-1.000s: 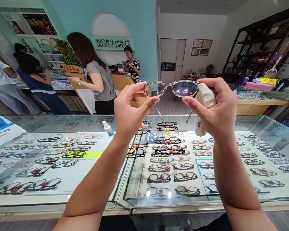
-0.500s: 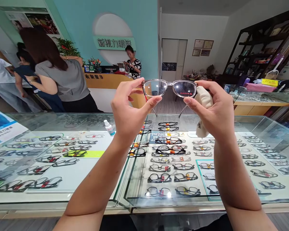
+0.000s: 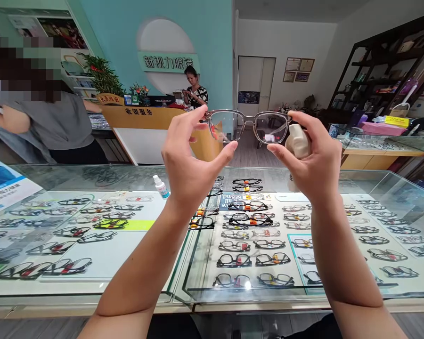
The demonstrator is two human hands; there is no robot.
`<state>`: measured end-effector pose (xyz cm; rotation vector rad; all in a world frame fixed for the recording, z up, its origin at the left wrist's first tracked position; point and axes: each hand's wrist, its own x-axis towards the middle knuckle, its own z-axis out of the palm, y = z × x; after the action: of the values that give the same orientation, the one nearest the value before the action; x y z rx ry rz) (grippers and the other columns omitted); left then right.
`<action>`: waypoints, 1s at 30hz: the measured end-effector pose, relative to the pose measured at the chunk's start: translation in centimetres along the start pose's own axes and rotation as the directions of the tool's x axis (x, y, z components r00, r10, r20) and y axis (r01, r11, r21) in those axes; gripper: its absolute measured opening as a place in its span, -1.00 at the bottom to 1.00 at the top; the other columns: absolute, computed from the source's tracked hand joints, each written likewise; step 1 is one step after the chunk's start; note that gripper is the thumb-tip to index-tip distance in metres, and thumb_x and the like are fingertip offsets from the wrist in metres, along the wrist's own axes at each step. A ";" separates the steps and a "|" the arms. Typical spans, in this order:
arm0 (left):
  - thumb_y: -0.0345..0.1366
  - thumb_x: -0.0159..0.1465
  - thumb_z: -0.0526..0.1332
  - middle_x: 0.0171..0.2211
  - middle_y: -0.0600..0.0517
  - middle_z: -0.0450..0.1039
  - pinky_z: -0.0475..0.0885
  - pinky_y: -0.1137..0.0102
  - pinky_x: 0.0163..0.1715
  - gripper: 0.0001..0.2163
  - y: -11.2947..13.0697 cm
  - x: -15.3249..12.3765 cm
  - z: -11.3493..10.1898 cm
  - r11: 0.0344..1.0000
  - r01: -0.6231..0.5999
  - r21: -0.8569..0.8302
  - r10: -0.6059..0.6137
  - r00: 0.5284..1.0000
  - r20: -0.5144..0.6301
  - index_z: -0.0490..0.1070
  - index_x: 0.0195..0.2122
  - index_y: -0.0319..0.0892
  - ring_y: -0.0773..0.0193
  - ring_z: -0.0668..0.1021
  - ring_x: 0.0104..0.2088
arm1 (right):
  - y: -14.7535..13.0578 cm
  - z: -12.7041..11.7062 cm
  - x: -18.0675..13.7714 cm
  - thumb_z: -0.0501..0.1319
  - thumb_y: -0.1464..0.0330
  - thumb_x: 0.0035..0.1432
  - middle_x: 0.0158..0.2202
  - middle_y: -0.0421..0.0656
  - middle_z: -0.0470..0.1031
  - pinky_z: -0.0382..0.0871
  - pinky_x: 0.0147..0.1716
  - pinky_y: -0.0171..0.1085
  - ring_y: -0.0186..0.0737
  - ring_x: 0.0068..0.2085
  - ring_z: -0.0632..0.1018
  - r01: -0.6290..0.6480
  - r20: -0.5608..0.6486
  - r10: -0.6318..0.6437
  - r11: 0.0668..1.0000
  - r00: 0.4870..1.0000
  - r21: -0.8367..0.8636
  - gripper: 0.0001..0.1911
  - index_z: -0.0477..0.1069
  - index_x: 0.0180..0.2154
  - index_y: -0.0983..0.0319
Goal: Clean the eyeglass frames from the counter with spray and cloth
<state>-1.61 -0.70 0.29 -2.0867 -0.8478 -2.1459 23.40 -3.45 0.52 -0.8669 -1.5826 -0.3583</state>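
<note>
A long glass counter fills the lower half of the frame, with rows of spectacles inside, too many and too overlapped to count. Beyond it stand two other people: one in a grey top at upper left, cut off by the edge, and one in a patterned top at upper centre, lower body hidden by a desk. Two bare forearms slant up from the bottom edge, elbows bent, hands level with each other. The left hand and the right hand each pinch one end of a single pair of glasses between thumb and forefinger, holding it above the counter, right of centre; its side arms are hard to make out. One pale cloth is tucked in the right hand, partly covered by the thumb. One small white bottle stands on the counter, left of centre.
</note>
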 end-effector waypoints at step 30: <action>0.40 0.12 0.49 0.35 -0.03 0.54 0.46 -0.22 0.30 -0.16 -2.3 -0.3 0.1 0.991 -0.093 0.094 0.102 0.990 -0.101 0.45 0.32 0.07 -0.34 0.41 0.47 | -0.2 1.1 -0.3 0.18 0.01 0.53 0.04 -0.06 0.75 0.68 -0.05 0.04 0.00 -0.09 0.74 -0.066 -0.087 0.072 0.996 0.994 0.061 -0.55 0.61 0.24 0.02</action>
<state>-2.35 1.21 -0.77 -1.9121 -0.7973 -2.1064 22.51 -2.94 0.04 -0.8479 -1.4703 -0.2966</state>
